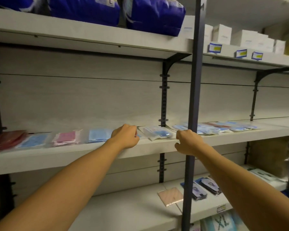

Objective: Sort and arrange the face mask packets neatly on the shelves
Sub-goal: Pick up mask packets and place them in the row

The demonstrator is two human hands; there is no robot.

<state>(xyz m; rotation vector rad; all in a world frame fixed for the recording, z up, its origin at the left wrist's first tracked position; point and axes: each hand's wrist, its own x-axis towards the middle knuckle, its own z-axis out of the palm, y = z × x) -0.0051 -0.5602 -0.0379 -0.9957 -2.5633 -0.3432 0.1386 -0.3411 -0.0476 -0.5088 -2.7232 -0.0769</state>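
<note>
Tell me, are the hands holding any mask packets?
Cannot tell. Both the left hand and right hand have curled fingers beside the clear packet, but any grip is hidden.

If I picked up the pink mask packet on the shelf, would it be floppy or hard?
Probably floppy: the pink mask packet looks like soft masks in a thin clear bag. It is flat and thin, so likely light. The shiny plastic may feel slippery, so it could slide along the shelf if pushed.

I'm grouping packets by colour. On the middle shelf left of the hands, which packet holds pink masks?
The pink packet, third from the left end: a red stack and a blue packet lie to its left, another blue one to its right.
</note>
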